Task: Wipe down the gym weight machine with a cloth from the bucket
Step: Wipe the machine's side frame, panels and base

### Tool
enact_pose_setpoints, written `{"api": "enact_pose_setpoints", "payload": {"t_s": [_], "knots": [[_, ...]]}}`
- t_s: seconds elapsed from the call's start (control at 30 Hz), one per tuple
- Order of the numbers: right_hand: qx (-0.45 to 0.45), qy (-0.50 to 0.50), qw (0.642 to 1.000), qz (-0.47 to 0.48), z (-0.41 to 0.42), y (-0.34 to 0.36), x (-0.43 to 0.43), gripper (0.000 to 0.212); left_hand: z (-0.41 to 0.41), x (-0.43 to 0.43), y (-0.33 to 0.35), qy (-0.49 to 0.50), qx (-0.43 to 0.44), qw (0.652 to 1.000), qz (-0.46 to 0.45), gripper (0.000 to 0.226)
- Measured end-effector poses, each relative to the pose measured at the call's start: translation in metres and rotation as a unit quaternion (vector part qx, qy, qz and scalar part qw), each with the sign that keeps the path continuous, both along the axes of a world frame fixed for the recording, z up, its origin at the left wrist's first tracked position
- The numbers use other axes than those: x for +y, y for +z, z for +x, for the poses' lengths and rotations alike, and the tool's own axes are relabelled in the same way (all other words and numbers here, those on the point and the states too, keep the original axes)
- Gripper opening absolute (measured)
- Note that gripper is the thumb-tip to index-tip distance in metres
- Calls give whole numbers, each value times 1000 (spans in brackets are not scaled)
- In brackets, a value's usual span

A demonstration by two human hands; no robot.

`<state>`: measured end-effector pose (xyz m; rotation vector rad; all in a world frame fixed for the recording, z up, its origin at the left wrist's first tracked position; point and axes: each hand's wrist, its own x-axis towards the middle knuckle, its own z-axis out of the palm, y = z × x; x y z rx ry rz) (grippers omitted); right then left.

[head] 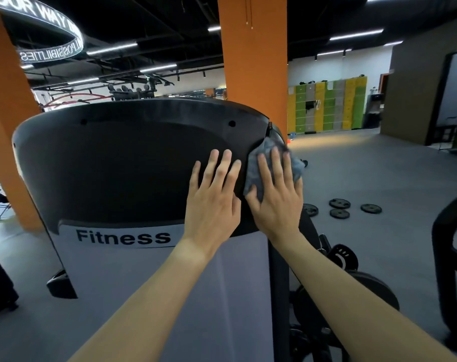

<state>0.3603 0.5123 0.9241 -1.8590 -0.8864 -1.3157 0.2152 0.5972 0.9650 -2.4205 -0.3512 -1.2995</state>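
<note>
The left hand (211, 202) lies flat, fingers spread, on the machine's black cover (117, 158). The right hand (277, 205), fingers straight, presses a grey cloth (256, 165) against the cover's right edge. Beyond, plates (339, 203) lie on the floor (379, 173). Far back stand lockers (326, 111), contents indistinct.

Label (123, 236) on the pale front panel of the machine (112, 158): "Fitness", bold black letters, fully legible. Ring sign (55, 35) hanging from the ceiling, upper left: "OUR WAY" on the near band, cut off by the frame edge. "POSSIBILITIES" on the far band, seen reversed. No other text, numbers or brand marks can be read.
</note>
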Motion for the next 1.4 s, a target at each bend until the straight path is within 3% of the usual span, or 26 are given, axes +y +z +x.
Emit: {"api": "enact_pose_setpoints", "payload": {"t_s": [0.17,0.37,0.43,0.57,0.9,0.97,1.07,1.1,1.23,1.3,1.4], "knots": [[-1,-13,998,66,11,10,5,58,4,-5,-2,-3,-22,1000,-1,62],[85,120,986,78,11,-22,1,61,17,-13,4,-35,5,998,53,55],[154,174,967,104,16,8,0,64,28,-18,10,-61,14,997,54,54],[310,287,891,166,35,67,1,63,55,-31,20,-67,3,997,42,54],[309,293,888,173,43,32,-3,63,80,-29,12,-23,-25,997,64,53],[367,334,851,170,61,52,-2,57,81,-29,11,-16,-26,997,71,53],[457,429,763,156,85,67,0,47,82,-28,10,-12,-28,997,75,53],[461,444,754,149,87,62,0,43,82,-28,10,-10,-28,997,76,53],[520,463,698,168,82,3,2,70,83,-27,9,2,-28,996,87,54],[557,459,675,156,82,-18,0,70,84,-26,8,5,-29,995,90,54],[569,455,672,133,90,-8,1,80,86,-25,7,9,-34,995,98,54]]}}
